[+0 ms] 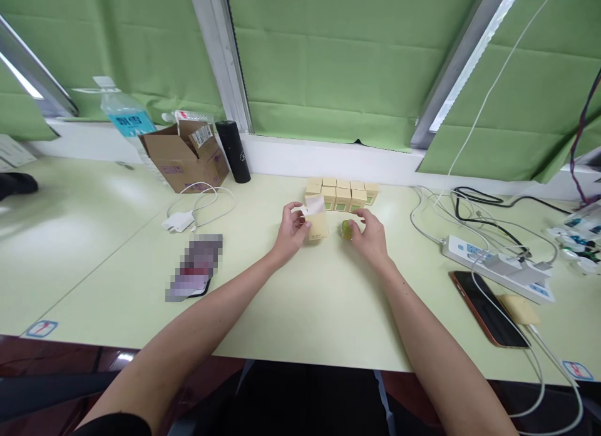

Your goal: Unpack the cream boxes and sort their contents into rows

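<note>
My left hand (292, 232) grips a small cream-coloured box (318, 226) by its left side, thumb in front. The box is upright, and a whitish flap (314, 204) stands up at its top. To the right, apart from the box, my right hand (370, 237) pinches a small rounded yellow-green item (347, 230) between thumb and fingers; its exact kind is too small to make out. Just behind both hands, several similar small cream boxes (343, 200) with green marks stand close together in rows.
At the left are a white charger (179, 222), a phone (200, 267), a cardboard box (188, 160), a black flask (233, 151) and a large plastic bottle (124, 113). At the right lie a power strip (498, 268) with cables, a dark phone (488, 309) and a yellowish block (520, 309).
</note>
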Motion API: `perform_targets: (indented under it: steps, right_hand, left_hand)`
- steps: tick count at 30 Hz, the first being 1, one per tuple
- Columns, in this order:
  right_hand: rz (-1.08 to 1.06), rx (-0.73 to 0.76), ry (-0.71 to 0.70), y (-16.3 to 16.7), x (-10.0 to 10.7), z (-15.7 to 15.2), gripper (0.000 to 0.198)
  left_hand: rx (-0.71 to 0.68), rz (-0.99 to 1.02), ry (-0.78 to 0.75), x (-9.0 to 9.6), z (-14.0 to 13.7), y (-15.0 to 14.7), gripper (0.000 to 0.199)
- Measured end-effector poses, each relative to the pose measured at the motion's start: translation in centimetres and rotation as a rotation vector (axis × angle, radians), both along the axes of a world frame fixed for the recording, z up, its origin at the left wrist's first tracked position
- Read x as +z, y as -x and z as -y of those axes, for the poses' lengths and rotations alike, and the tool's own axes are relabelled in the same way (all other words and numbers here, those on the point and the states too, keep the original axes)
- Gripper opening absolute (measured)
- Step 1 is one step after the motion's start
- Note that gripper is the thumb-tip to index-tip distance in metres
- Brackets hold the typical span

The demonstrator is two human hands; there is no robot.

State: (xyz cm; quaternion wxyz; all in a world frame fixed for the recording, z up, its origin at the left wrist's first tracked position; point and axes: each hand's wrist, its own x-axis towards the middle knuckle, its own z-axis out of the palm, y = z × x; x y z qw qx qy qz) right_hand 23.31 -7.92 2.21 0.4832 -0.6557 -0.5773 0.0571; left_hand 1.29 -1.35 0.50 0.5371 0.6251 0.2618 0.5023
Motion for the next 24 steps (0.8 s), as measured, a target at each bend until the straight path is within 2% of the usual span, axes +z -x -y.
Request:
perform_targets:
  steps: [2, 4, 9, 12, 15, 19, 22, 24]
  right_hand:
    - [-0.089, 0.016, -0.089, 1.0, 1.0, 0.4, 0.024]
    - [-0.267, 0.103, -0.114, 2.2, 1.8, 0.6, 0.025]
    - [-0.737, 0.375, 0.041, 4.8, 1.8, 0.7, 0.052]
    - [-0.912, 0.513, 0.153, 5.4, 1.4, 0.7, 0.054]
    - [-1.008, 0.622, 0.209, 5.6, 1.3, 0.9, 0.048]
    - [-1.071, 0.666, 0.229, 5.7, 1.7, 1.3, 0.041]
    - [-1.119, 0.672, 0.222, 5.8, 2.0, 1.5, 0.039]
    - [-1.132, 0.669, 0.23, 5.9, 2.2, 1.6, 0.041]
  left_hand:
    - [-0.047, 0.075, 0.078, 0.5, 0.2, -0.1, 0.06]
    - [-0.064, 0.122, 0.142, 1.1, 0.5, -0.2, 0.063]
    - [-0.039, 0.191, 0.233, 1.9, 0.9, -0.6, 0.06]
    - [-0.044, 0.226, 0.266, 2.1, 0.7, -0.8, 0.054]
    - [-0.062, 0.257, 0.332, 2.1, 0.7, -0.8, 0.049]
    - [-0.129, 0.261, 0.388, 2.3, 1.2, -0.9, 0.043]
    - [-0.164, 0.215, 0.373, 2.4, 1.7, -1.2, 0.039]
    - [-0.133, 0.154, 0.321, 2.3, 1.9, -1.3, 0.036]
